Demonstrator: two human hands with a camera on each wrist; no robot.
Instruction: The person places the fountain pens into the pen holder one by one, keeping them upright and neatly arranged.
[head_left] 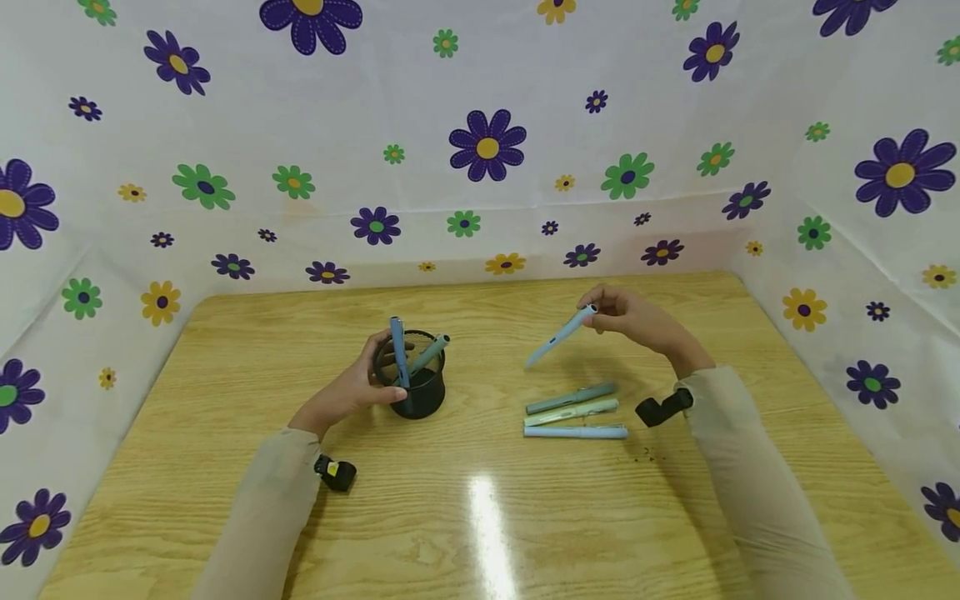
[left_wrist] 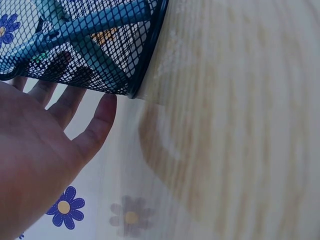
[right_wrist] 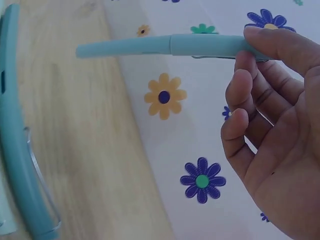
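Observation:
My left hand (head_left: 352, 390) grips the side of a black mesh pen holder (head_left: 424, 398) that stands on the table, thumb at the front and fingers round the far side. Inside it lean a blue pen (head_left: 400, 354) and a green pen (head_left: 429, 354). Through the mesh in the left wrist view, the two pens cross. My right hand (head_left: 626, 315) pinches a light blue pen (right_wrist: 150, 46) by its capped end between thumb and fingertips. Held above the table, this pen slants down toward the left in the head view, its clip on the underside in the right wrist view.
Right of the holder, three pens lie side by side: a dark green pen (head_left: 570, 398), a pale green pen (head_left: 572, 412) and a light blue pen (head_left: 573, 432). Small dark specks (head_left: 648, 455) dot the wooden table (head_left: 405, 517). Flower-printed cloth (head_left: 420, 108) hangs round the back and sides.

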